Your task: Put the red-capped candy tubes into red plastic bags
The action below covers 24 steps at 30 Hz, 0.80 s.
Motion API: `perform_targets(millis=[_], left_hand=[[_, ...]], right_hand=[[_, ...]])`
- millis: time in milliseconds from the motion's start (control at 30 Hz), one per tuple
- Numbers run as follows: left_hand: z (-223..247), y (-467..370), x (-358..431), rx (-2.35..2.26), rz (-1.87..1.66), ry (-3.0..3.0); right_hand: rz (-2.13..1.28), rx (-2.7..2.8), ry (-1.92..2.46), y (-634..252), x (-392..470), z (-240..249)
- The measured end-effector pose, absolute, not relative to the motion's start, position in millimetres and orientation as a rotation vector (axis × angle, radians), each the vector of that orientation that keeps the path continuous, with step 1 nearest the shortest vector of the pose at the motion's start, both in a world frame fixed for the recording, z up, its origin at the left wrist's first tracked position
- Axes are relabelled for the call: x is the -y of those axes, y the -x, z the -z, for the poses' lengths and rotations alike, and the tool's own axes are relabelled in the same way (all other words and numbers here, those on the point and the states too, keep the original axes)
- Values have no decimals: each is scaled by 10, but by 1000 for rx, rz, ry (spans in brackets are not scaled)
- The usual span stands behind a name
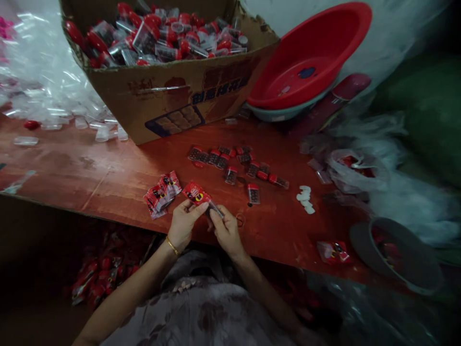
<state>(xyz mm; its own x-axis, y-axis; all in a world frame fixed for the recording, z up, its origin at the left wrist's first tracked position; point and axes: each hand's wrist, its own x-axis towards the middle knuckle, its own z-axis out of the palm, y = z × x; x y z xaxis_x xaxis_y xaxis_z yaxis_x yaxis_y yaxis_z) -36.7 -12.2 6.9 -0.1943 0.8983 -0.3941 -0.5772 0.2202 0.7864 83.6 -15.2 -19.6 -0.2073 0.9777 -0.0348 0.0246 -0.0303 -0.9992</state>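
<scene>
Near the table's front edge, my left hand (184,224) is closed on a small printed red packet (195,191), thumb on top. My right hand (227,234) pinches a small clear tube (216,209) against the packet's near end; whether the tube is partly inside the packet I cannot tell. Left of my hands lies a small pile of similar red packets (162,193). Beyond my right hand, several clear tubes with red caps and dark contents (253,193) are scattered on the reddish table (122,178).
A cardboard box (162,101) full of red-capped tubes stands at the back. Clear plastic cups (54,91) heap at left. A red basin (306,57), white pieces (305,199), another packet (333,252) and a grey bowl (363,240) are at right. Packets (97,278) lie below the table.
</scene>
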Motion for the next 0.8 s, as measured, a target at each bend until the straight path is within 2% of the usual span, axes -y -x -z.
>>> perform_targets(millis=[267, 367, 633, 700, 800], left_hand=[[-110, 469, 57, -1057, -1198, -508], [-115, 503, 35, -1046, -1269, -484], [2, 459, 225, -854, -1208, -437], [-9, 615, 311, -865, -1190, -392], [-19, 1093, 503, -977, -1208, -167]], right_hand=[[-1739, 1262, 990, -700, 102, 167], [-1749, 1208, 960, -726, 117, 136], [-1395, 1382, 1112, -619, 55, 208], [-1172, 1586, 1124, -599, 10, 208], [-663, 1916, 1190, -817, -149, 189]])
